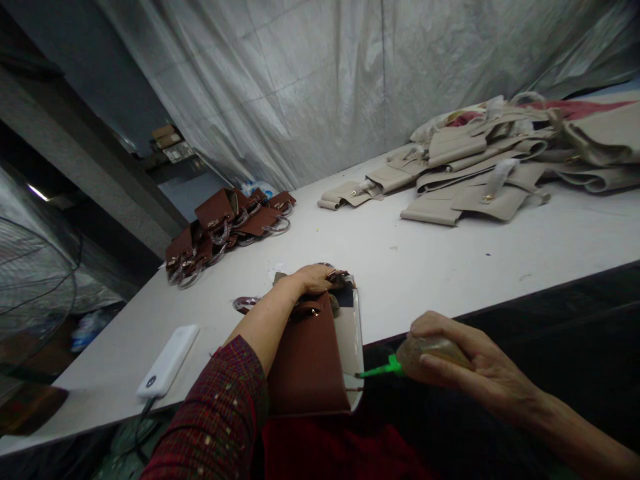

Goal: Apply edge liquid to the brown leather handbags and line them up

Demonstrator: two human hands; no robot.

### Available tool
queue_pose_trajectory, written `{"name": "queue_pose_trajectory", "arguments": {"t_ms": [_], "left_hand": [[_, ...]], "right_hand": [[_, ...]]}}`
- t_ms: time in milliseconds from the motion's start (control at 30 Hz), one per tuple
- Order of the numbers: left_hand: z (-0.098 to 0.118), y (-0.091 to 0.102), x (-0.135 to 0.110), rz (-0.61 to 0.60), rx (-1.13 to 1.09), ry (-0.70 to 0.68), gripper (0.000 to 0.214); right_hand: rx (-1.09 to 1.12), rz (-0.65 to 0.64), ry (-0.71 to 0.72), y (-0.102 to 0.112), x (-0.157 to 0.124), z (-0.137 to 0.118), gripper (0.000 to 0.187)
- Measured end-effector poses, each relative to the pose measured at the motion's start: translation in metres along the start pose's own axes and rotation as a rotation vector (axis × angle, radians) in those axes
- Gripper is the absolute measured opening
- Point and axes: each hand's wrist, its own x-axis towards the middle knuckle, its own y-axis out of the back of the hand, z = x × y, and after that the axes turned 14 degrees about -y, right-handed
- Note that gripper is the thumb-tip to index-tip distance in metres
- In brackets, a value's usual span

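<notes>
My left hand (316, 279) grips the top of the brown bag (310, 363); my right hand (467, 365) is closed round a green-tipped bottle (436, 348).

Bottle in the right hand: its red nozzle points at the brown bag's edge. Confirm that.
Not quite: the nozzle is green, not red. The head view shows the right hand holding the bottle, its green nozzle pointing at the brown bag's edge.
</notes>
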Motion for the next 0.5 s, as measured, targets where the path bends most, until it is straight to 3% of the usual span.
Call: {"name": "queue_pose_trajectory", "arguments": {"t_ms": [100, 367, 500], "left_hand": [[-0.002, 0.0, 0.0, -0.013, 0.023, -0.005, 0.029], [0.0, -0.004, 0.0, -0.011, 0.067, -0.003, 0.033], [0.007, 0.014, -0.017, 0.024, 0.105, 0.056, 0.032]], "right_hand": [[0.012, 0.065, 0.013, -0.001, -0.001, 0.001, 0.022], [0.008, 0.028, -0.011, -0.006, -0.009, -0.003, 0.022], [-0.028, -0.055, 0.039, -0.005, -0.007, -0.015, 0.022]]}}
